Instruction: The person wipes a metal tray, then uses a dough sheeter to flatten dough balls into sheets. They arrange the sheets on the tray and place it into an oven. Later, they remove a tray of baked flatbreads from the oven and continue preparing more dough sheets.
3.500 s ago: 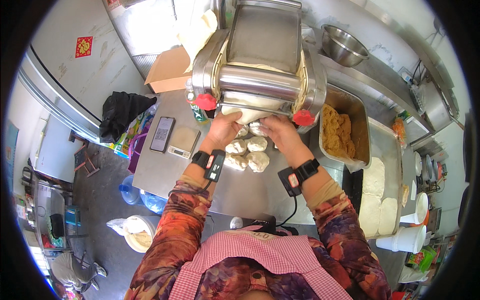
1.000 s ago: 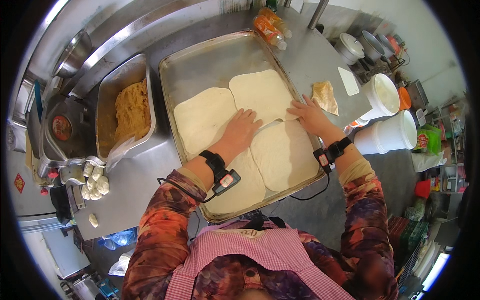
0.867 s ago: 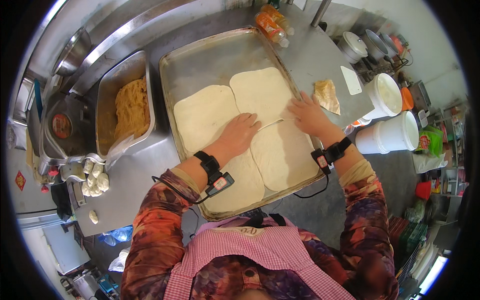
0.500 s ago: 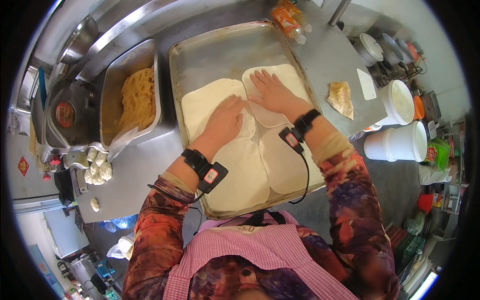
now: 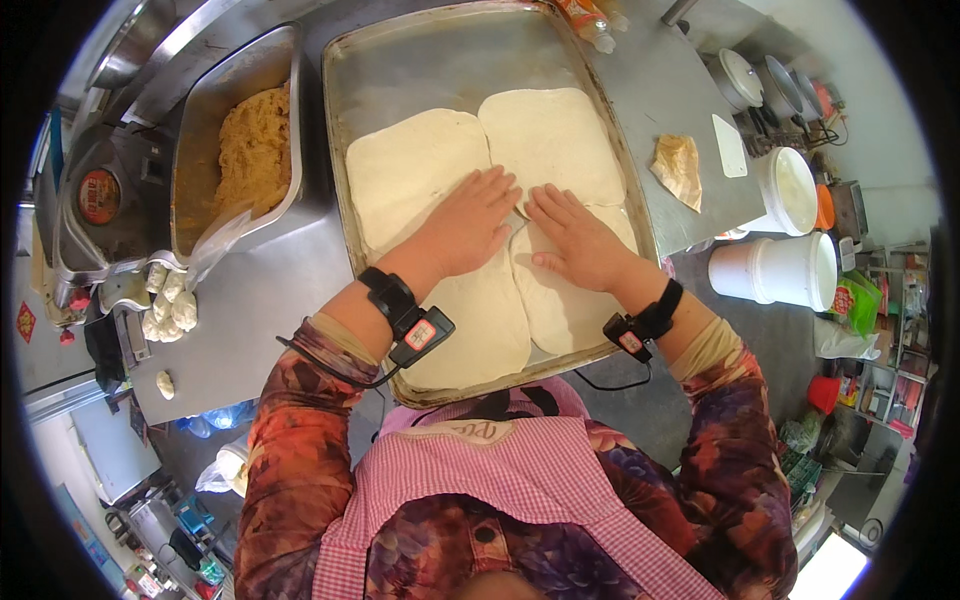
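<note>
Several pale, flat sheets of dough lie side by side in a large metal baking tray [image 5: 337,120], their edges meeting near its middle. My left hand [image 5: 465,222] rests palm down with fingers stretched out, over the inner edges of the far left dough sheet [image 5: 405,160] and the near left dough sheet [image 5: 465,330]. Flat on the far part of the near right dough sheet [image 5: 560,310] is my right hand [image 5: 575,240], fingers extended toward the seam. The far right dough sheet [image 5: 550,140] is untouched. Neither hand holds anything.
Left of the tray stands a deep metal tub [image 5: 297,130] of yellow-brown paste [image 5: 255,150]. Small white lumps [image 5: 172,300] lie near it. A crumpled brown paper piece [image 5: 678,172], a white card [image 5: 730,145] and an orange bottle [image 5: 590,22] are on the right side of the metal table.
My right hand has come off the far right sheet, back toward me onto the near right one. The left hand has slid slightly right. The whole view has shifted a little.
</note>
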Tool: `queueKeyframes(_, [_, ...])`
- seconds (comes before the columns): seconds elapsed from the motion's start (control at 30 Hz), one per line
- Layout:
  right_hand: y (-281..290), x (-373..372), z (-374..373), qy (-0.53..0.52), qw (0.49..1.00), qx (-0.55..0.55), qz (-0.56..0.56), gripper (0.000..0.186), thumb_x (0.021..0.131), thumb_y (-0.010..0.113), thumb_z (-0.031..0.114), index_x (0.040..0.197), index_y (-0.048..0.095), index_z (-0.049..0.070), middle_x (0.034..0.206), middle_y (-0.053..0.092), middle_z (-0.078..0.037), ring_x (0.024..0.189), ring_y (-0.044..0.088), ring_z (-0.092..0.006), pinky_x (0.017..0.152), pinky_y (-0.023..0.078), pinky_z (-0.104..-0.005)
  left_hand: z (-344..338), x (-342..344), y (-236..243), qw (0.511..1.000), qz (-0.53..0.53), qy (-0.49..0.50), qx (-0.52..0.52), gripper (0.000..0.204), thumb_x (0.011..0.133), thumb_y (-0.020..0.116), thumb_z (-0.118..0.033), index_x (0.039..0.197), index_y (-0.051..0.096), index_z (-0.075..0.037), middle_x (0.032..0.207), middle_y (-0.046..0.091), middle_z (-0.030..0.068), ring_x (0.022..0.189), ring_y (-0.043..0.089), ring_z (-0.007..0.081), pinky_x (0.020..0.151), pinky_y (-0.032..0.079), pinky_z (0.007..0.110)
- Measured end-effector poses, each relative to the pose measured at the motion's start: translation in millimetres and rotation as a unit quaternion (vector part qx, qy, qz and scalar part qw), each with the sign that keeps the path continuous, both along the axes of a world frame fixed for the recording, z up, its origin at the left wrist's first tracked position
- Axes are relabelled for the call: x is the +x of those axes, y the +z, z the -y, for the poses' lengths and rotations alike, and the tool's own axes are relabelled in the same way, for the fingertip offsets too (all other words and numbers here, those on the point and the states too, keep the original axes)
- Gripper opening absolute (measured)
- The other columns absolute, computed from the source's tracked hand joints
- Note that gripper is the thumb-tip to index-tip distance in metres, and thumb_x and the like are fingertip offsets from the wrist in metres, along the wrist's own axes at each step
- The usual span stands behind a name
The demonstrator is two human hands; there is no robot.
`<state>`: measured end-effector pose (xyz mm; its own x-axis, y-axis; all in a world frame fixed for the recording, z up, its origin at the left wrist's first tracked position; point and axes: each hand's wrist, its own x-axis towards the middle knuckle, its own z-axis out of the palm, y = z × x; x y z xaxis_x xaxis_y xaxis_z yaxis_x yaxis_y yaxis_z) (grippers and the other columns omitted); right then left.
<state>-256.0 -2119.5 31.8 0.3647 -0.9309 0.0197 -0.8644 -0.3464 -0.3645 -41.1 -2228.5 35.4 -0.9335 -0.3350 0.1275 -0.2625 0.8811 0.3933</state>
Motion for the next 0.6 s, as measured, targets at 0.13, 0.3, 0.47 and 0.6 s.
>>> queueKeyframes(0.13, [11, -23, -18, -0.142, 0.987, -0.050, 0.065, 0.057, 0.092, 0.052, 0.034, 0.134, 0.042, -0.003, 0.141, 0.039, -0.021, 0.135, 0.031, -0.0364, 0.112, 0.023, -0.0439, -20, -3, 1, 0.998, 0.035, -0.058, -0.018, 0.057, 0.087, 0.058, -0.029, 0.134, 0.043, -0.002, 0.143, 0.036, 0.0197, 0.134, 0.031, 0.0334, 0.112, 0.023, 0.045])
queueKeyframes(0.3, [19, -24, -31, -0.153, 0.987, 0.017, -0.050, 0.054, 0.092, 0.051, 0.033, 0.132, 0.044, -0.003, 0.138, 0.043, -0.022, 0.132, 0.034, -0.0375, 0.111, 0.025, -0.0413, -21, 4, 1, 0.994, 0.055, -0.070, -0.061, 0.063, 0.086, 0.059, -0.038, 0.135, 0.042, -0.004, 0.144, 0.035, 0.0187, 0.135, 0.031, 0.0311, 0.112, 0.022, 0.044])
queueKeyframes(0.47, [12, 4, -27, -0.099, 0.992, 0.026, -0.081, 0.058, 0.091, 0.052, 0.038, 0.133, 0.044, -0.001, 0.141, 0.039, -0.021, 0.133, 0.033, -0.0377, 0.112, 0.024, -0.0439, -13, 19, 7, 0.996, 0.017, -0.068, 0.056, 0.064, 0.086, 0.060, -0.037, 0.136, 0.041, -0.003, 0.144, 0.035, 0.0187, 0.135, 0.031, 0.0321, 0.113, 0.021, 0.043])
queueKeyframes(0.6, [14, 28, -21, -0.125, 0.992, -0.012, 0.002, 0.061, 0.089, 0.054, 0.040, 0.133, 0.044, 0.000, 0.142, 0.037, -0.021, 0.134, 0.030, -0.0388, 0.112, 0.023, -0.0466, -3, 72, 23, 0.994, 0.045, 0.007, 0.095, 0.064, 0.085, 0.062, -0.034, 0.135, 0.041, 0.000, 0.143, 0.037, 0.0199, 0.135, 0.031, 0.0337, 0.113, 0.021, 0.044])
